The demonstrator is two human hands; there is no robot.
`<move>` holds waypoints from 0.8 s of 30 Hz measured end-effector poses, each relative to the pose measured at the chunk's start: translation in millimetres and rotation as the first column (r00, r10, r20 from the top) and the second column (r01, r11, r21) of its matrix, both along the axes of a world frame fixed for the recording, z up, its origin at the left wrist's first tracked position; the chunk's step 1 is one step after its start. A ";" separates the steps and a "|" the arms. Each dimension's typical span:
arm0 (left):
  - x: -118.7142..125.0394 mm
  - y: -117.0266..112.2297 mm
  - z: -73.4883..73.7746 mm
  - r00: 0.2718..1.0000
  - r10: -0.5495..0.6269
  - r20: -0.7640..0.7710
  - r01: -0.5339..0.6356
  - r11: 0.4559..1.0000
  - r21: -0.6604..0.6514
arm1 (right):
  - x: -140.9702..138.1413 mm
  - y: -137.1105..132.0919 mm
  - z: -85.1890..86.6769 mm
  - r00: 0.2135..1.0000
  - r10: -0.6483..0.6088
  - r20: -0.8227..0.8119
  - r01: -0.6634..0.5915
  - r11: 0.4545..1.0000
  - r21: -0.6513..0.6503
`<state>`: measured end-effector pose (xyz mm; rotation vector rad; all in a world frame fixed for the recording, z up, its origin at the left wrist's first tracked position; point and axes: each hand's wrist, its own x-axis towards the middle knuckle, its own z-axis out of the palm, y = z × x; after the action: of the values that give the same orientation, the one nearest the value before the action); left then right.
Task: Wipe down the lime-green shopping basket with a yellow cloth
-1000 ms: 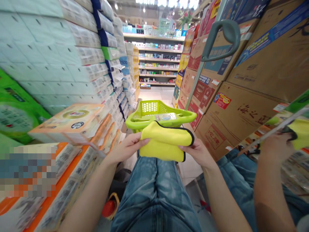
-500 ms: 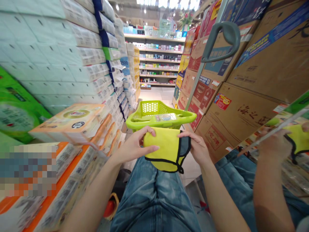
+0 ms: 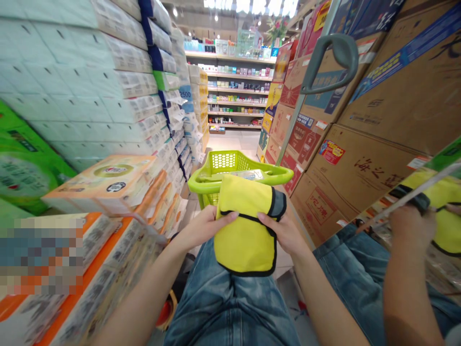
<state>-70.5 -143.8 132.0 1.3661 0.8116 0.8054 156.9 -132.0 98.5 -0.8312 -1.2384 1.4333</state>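
A folded yellow cloth [image 3: 247, 247] with black edging and a dark grey reverse side hangs in front of the green basket. My left hand [image 3: 209, 223] grips its left edge, the thumb lying on top. My right hand [image 3: 284, 228] holds the right side, its thumb on the black seam and its fingers behind, beside the grey folded corner. A flap covers the upper part of the cloth, and the lower part hangs down. Behind it, the green plastic basket [image 3: 205, 185] has a clear-wrapped package [image 3: 249, 174] near its rim.
Stacks of tissue packs [image 3: 126, 115] line the left, with an orange tissue carton [image 3: 108, 180] in front. Cardboard boxes [image 3: 374, 163] rise on the right beside a grey handle [image 3: 331, 65]. Shelves of goods [image 3: 237, 89] stand at the back. A reflective surface shows my arms at right.
The cloth has been partly unfolded, and its lower part now hangs further down. Both thumbs have shifted inward onto the middle seam.
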 end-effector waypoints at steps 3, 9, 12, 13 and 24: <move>-0.9 0.5 5.8 0.995 0.044 0.084 -0.047 0.998 0.029 | 3.5 0.6 5.8 0.999 -0.020 0.041 0.018 0.998 0.061; -0.6 4.5 9.4 0.983 0.062 0.175 -0.062 0.998 -0.007 | 8.1 -3.6 11.0 0.990 -0.061 0.130 0.038 0.984 0.174; -2.8 6.2 1.3 0.962 0.134 0.240 -0.131 0.991 -0.028 | 14.4 -2.9 9.4 0.990 -0.052 0.128 0.022 0.975 0.220; -4.2 6.6 -1.2 0.956 0.149 0.255 -0.148 0.989 -0.020 | 16.8 -2.3 9.0 0.992 -0.009 0.124 -0.019 0.975 0.223; -10.7 4.8 8.8 0.987 0.103 -0.119 -0.044 0.907 0.418 | 30.5 3.6 8.5 0.998 0.060 -0.037 -0.052 0.981 0.185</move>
<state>-81.1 -139.0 140.8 1.7942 0.8337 0.9894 187.5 -128.4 107.0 -0.6420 -1.3483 1.3503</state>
